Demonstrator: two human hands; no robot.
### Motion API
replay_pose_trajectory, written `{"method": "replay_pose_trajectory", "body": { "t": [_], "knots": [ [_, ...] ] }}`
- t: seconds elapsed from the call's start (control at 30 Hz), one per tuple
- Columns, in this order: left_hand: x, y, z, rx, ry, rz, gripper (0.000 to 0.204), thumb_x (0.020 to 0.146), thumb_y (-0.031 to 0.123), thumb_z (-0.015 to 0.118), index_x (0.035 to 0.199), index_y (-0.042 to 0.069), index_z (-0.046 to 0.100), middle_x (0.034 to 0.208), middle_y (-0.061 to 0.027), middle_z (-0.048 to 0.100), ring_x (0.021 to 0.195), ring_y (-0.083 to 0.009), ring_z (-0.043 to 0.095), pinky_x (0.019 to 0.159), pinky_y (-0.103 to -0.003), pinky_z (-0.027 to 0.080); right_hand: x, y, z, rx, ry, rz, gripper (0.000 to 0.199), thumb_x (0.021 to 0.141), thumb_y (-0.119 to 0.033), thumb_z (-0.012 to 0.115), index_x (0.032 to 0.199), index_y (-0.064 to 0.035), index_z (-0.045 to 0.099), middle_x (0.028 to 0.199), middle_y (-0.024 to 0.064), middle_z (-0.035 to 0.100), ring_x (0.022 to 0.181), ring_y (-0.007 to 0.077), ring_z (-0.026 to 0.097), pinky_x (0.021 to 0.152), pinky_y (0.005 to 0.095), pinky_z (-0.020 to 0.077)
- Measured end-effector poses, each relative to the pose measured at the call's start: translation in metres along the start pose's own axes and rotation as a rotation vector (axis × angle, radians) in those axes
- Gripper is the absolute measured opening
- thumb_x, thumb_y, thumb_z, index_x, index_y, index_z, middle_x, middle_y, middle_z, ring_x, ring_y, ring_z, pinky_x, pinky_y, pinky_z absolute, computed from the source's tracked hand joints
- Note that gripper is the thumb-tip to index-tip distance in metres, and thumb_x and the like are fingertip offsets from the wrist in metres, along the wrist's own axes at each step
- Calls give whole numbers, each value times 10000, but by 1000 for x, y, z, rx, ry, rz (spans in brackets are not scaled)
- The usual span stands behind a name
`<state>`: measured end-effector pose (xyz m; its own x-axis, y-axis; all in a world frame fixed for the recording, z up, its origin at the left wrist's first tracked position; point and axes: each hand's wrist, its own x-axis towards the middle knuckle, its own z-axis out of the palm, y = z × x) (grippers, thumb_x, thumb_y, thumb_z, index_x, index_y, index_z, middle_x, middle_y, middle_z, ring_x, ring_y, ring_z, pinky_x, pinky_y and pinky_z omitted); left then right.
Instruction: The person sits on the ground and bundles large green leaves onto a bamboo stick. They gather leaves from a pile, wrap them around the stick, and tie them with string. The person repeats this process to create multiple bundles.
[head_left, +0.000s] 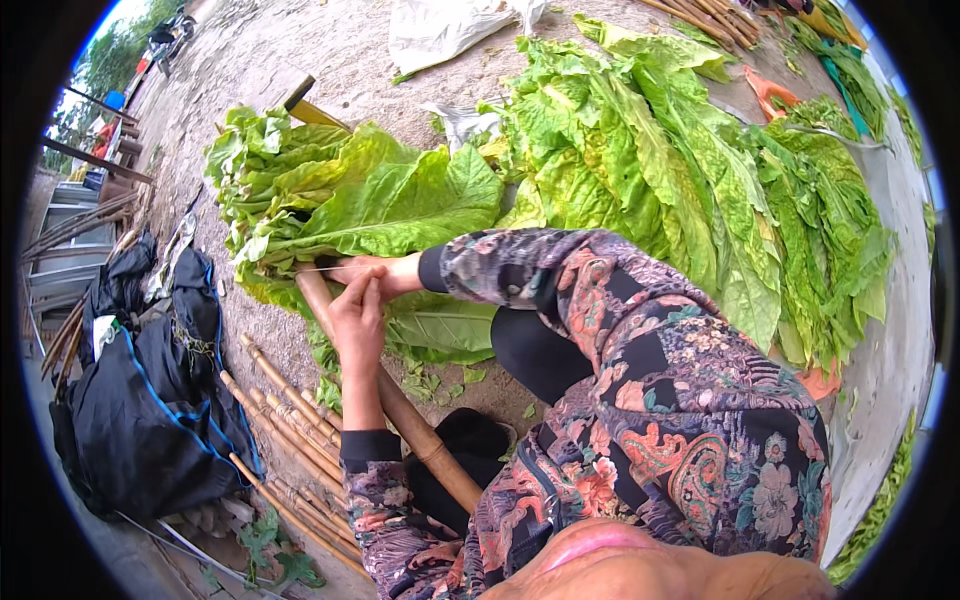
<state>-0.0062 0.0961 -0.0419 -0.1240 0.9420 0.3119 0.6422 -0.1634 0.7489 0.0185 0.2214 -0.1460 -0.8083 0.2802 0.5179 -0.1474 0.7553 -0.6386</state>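
At the left, a black sheet (150, 390) lies heaped, with canes (300, 440) on the ground just right of it. Next, a thick pole (430, 445) slants from between the legs toward the far left. The left hand (357, 312) is above it, thumb and fingertips pressed together with hardly any gap, seemingly on a thin pale string (328, 268) that crosses by the pole's far end. The right hand (400, 276) comes in from the right, just beyond the left fingers; its own fingers are partly hidden, so I cannot tell how far open they are or whether they grip anything. The leaf bundle (350, 200) lies just beyond both hands, stems seemingly toward the left.

To handle the string well, I would pinch it firmly, hold it taut, brace the pole against rolling and avoid creasing the leaf blades.

Counting from the left: one black sheet, perhaps two pieces; at least six canes, too overlapped for an exact number; one pole; one visible string; two hands; one leaf bundle; one white sack (450, 30) on the far side; then two leaf heaps, a large one (640, 180) and another (825, 220) farther right. Single leaves overlap too much to count.
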Motion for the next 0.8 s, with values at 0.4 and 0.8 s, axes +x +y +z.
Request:
{"method": "replay_pose_trajectory", "body": {
  "t": [0.4,0.8],
  "knots": [
    [18,35,25,-86,-82,-321,191,918,53,556,1066,-14,655,626,67,496,517,-4,372,452,-172,277,-424,24,-399,-1024,870,1461,321,841,-347,593,1028,-90,628,986,141,655,933,316,621,816,428,488],
    [26,30,36,-64,-66,-311,191,917,61,563,1071,-8,652,636,67,490,520,-4,374,455,-170,278,-505,87,-464,-559,780,1409,727,767,-243,670,1363,12,341,1243,204,541,1167,350,505,983,392,406]
  ]
}}
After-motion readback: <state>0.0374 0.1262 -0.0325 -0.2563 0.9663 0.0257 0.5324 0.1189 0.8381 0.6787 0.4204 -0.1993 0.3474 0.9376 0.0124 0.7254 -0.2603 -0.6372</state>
